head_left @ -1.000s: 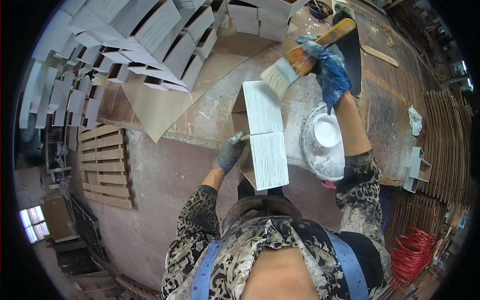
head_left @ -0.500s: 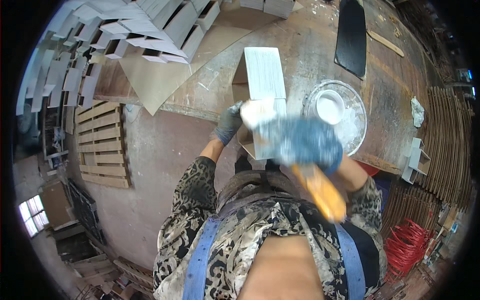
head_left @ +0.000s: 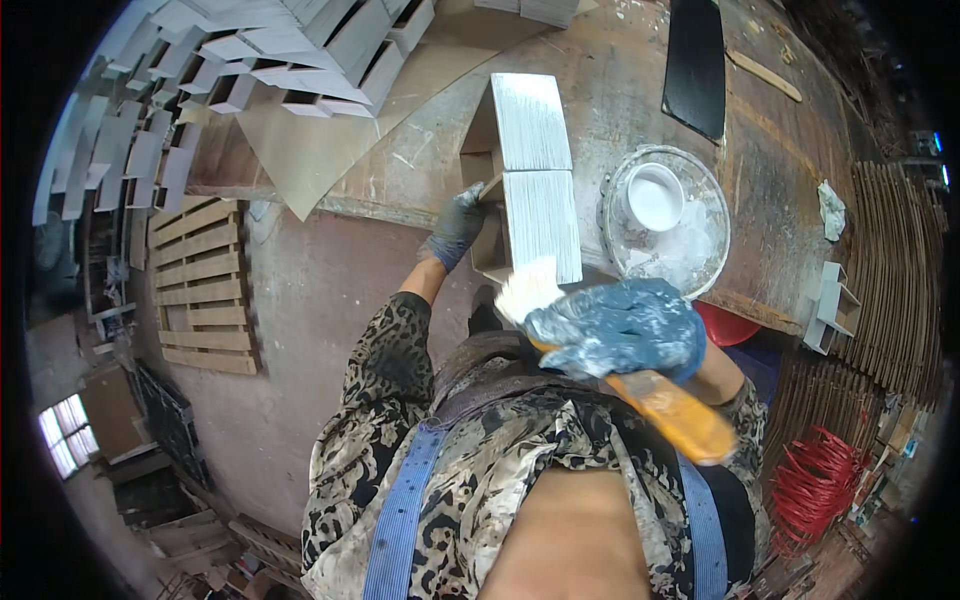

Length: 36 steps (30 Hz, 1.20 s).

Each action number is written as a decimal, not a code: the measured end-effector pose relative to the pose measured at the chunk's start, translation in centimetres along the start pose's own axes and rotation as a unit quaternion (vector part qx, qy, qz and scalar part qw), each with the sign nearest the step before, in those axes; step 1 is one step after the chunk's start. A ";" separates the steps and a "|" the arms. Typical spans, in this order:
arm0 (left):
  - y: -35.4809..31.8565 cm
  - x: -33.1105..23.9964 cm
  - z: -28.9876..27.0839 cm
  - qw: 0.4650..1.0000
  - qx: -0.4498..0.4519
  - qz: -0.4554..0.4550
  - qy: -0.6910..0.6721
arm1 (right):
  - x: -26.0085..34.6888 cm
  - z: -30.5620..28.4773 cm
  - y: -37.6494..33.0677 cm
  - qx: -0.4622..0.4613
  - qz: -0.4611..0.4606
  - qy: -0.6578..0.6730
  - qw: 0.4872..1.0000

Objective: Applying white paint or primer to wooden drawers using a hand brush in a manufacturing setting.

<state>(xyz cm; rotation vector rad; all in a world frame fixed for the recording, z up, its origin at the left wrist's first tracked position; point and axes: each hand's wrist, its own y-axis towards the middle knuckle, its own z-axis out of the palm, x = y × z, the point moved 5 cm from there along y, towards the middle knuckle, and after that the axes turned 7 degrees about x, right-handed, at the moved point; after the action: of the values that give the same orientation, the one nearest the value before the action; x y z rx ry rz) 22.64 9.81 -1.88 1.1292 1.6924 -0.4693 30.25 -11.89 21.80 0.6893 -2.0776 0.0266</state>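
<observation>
While the left hand [head_left: 458,222] holds the white-streaked box [head_left: 541,222] by its middle divider, the box lies lengthwise ahead of the person, its painted face up, its open compartments toward the left and its near end reaching past the edge of the table [head_left: 610,80]. That hand is closed, thumb and fingers around the divider's edge; the left forearm slants forward from the body, elbow out to the side. Close to the torso, the right hand [head_left: 625,325] is wrapped around the brush [head_left: 690,415], its paint-smeared back upward and its forearm coming in from the right, folded near the waist. The bristles point left and forward at the box's near end, though whether they touch it I cannot tell; the handle slopes back to the right. Just right of the box sits a round tub [head_left: 722,225], smeared white, with a cup [head_left: 655,197] of white liquid inside it. Beyond stand a black panel [head_left: 695,70] and a stick [head_left: 765,75], both lying flat; brown paper [head_left: 310,150] and stacked boxes [head_left: 345,45] fill the left.
</observation>
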 end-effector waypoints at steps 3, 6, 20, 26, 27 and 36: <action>0.1 -0.5 0.0 0.999 0.019 -0.020 0.021 | -2.5 -0.8 -1.6 -0.109 0.004 0.229 0.967; 0.3 -0.4 0.1 0.999 0.037 -0.011 -0.011 | -4.6 -2.0 -0.3 -0.212 0.068 0.394 0.892; -0.1 -3.1 -0.7 0.984 0.069 -0.135 -0.090 | -0.9 2.6 -4.4 -0.207 0.187 0.022 0.960; -0.1 -4.0 -0.7 0.978 0.090 -0.148 -0.113 | 2.5 0.8 -3.1 -0.276 -0.050 0.199 0.939; -0.2 -3.9 -0.6 0.974 0.089 -0.153 -0.139 | 2.6 0.4 -2.7 -0.295 -0.027 0.098 0.950; 0.4 -2.9 -0.5 0.988 0.111 -0.091 0.057 | 5.6 -0.1 -1.2 -0.198 -0.027 -0.106 0.974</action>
<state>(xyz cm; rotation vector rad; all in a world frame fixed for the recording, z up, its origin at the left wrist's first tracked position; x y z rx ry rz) 22.85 9.04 0.98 1.1838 1.8886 -0.7342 28.50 -15.44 25.94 0.5176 -2.1749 -0.5003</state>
